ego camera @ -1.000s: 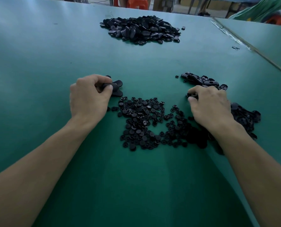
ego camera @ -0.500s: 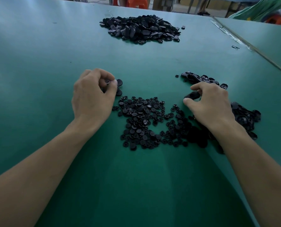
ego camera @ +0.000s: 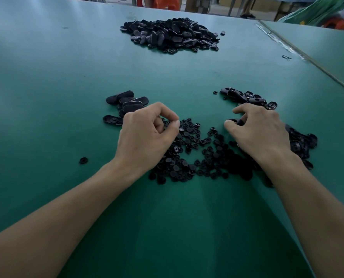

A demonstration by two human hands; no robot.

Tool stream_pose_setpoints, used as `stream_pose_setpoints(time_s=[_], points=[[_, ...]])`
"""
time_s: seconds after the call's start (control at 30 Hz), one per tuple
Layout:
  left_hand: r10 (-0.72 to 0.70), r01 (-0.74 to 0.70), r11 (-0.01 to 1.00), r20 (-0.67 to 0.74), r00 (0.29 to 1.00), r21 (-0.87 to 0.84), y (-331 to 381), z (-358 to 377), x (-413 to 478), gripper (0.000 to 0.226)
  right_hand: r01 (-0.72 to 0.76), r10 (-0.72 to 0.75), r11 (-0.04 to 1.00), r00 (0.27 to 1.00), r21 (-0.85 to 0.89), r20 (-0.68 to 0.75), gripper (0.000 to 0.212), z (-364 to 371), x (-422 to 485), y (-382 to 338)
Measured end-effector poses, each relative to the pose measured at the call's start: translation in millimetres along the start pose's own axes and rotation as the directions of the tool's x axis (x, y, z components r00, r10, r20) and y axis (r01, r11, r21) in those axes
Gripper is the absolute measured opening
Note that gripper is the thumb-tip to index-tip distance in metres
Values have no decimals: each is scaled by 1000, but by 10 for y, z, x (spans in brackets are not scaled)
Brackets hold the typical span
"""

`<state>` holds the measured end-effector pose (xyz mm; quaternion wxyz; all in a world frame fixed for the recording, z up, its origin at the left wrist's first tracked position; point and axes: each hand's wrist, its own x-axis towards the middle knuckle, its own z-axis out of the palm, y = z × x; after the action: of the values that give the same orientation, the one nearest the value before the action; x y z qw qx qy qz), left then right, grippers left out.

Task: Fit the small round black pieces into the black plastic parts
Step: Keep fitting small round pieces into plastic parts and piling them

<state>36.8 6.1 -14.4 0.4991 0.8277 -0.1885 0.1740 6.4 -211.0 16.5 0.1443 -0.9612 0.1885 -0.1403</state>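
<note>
A spread of small round black pieces (ego camera: pixel 195 155) lies on the green table (ego camera: pixel 66 81) between my hands. My left hand (ego camera: pixel 147 135) hovers over the spread's left edge, thumb and forefinger pinching one small round piece. Behind it sits a short stack of oval black plastic parts (ego camera: pixel 127 102). My right hand (ego camera: pixel 259 133) holds an oval black plastic part (ego camera: pixel 235 121) in curled fingers at the spread's right edge. More oval parts (ego camera: pixel 247 97) lie behind that hand, and others (ego camera: pixel 301 143) to its right.
A big heap of oval black parts (ego camera: pixel 173 35) sits at the far middle of the table. One stray round piece (ego camera: pixel 83 160) lies left of my left forearm. A seam (ego camera: pixel 307 61) to a second table runs along the right.
My left hand let go of the oval parts at the left stack and moved right onto the round pieces, pinching one. My right hand lifted an oval part slightly toward the centre.
</note>
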Motion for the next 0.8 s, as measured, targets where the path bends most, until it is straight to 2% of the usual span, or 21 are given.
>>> stream_pose_setpoints(time_s=[0.13,0.23,0.37,0.47,0.57,0.67,0.8], points=[[-2,2,1000,9,1000,1,-11,-15,0,14,8,-7,1000,1000,-25,3,49,-1,5,-9],[2,-2,1000,6,1000,-7,-18,-19,2,15,50,-50,999,997,-8,-56,46,12,-5,1],[19,-18,998,20,1000,-52,14,-15,-12,13,206,-182,950,976,236,-118,36,-15,-107,-151],[1,12,988,84,996,-156,52,-22,-8,14,218,-212,811,974,543,-76,20,27,-263,-323],[4,33,972,156,988,-234,57,-30,0,16,99,-208,544,978,833,19,14,103,-442,-462],[22,17,967,149,989,-256,43,-35,17,19,50,-160,364,987,930,10,19,162,-530,-490],[3,48,958,178,984,-283,29,-34,29,17,-12,-114,226,993,974,39,17,186,-545,-451]])
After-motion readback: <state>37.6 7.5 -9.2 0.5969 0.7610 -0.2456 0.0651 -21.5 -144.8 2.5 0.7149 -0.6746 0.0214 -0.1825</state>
